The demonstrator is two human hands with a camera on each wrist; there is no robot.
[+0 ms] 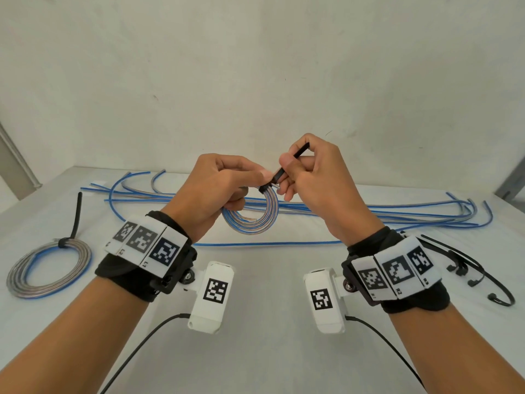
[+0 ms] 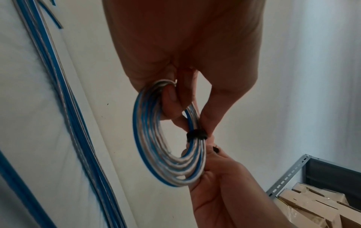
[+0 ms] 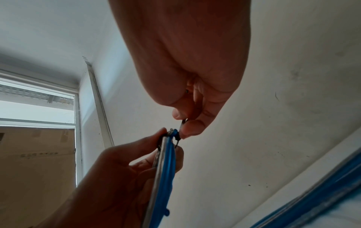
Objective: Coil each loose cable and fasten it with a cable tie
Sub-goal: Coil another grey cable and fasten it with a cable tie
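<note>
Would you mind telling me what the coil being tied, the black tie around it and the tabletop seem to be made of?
Coil: likely flexible plastic-sheathed wire, glossy, with blue and clear-silvery strands; it bends in smooth loops.
Black tie: probably matte nylon or similar plastic, a thin flat strip cinched around the coil.
Tabletop: smooth matte white surface, perhaps laminate or painted board; the material is not certain.

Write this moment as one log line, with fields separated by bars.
step: tightening tie | left hand: holds cable coil | right hand: pinches cable tie tail | done: one tied coil on table | left: loose cables
</note>
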